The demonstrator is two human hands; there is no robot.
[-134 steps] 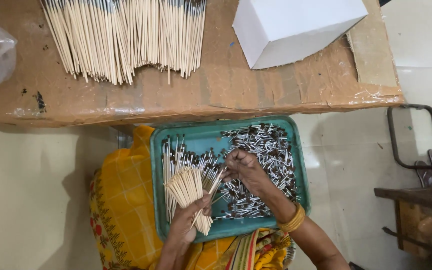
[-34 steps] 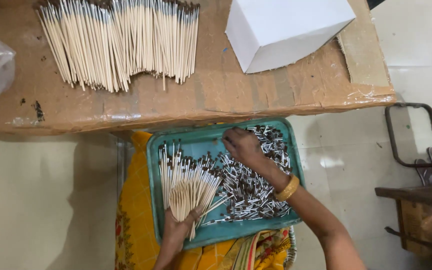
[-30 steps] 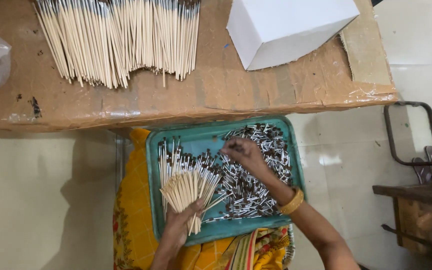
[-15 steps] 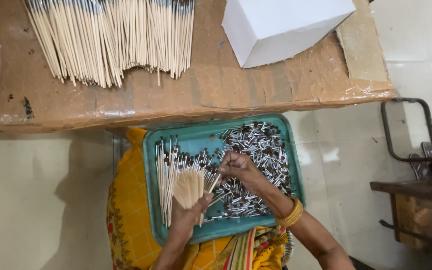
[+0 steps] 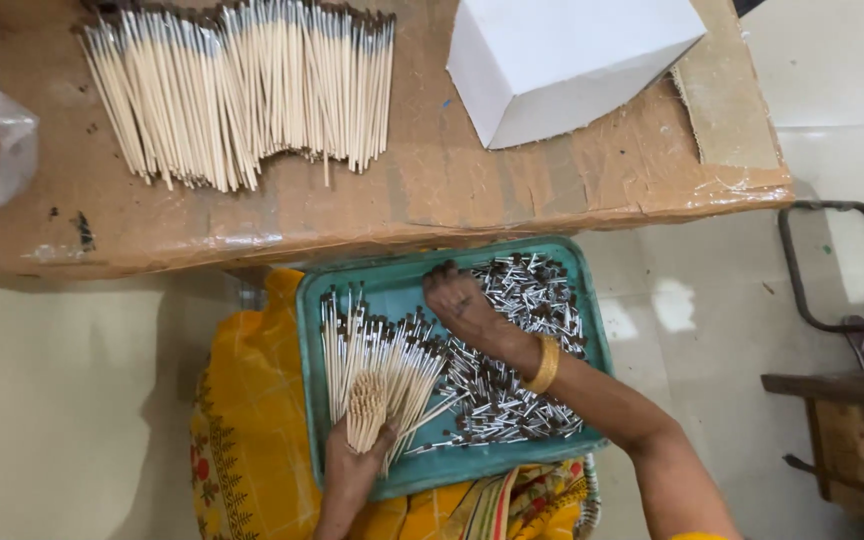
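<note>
tray (image 5: 592,330) packed with ferrules (image 5: 522,380) | table edge (image 5: 382,238) overhangs above

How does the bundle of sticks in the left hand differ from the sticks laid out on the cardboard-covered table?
The bundle of sticks is small, fanned out and gripped at its base by the left hand over the teal tray. The sticks on the table are far more numerous, lie flat in a wide row, and no hand touches them. Both are thin, pale sticks with dark tips.
</note>
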